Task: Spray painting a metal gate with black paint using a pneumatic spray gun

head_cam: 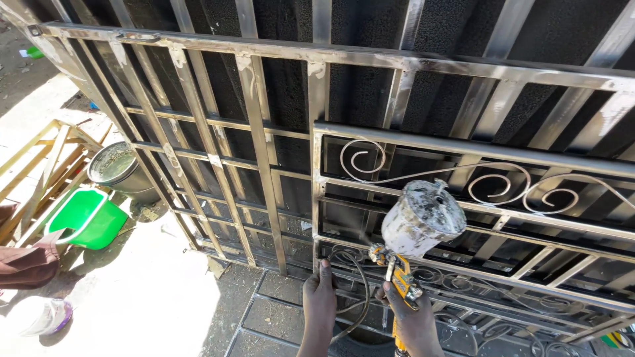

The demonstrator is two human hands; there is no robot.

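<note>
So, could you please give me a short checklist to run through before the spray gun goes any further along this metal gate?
1. Grip on the spray gun: the right hand is wrapped around its yellow handle. Ok.
2. Paint cup: seated upright on top of the gun, lid on, crusted with pale paint. Ok.
3. Paint level inside the cup: closed and opaque. Cannot tell.
4. Left hand: resting on the scrollwork close beside the gun's front end, possibly in the spray path. Not ok.
5. Hose: nothing visible below the handle. Cannot tell.
6. Nearby items: green basin and grey bucket stand uncovered left of the gate. Not ok.
</note>
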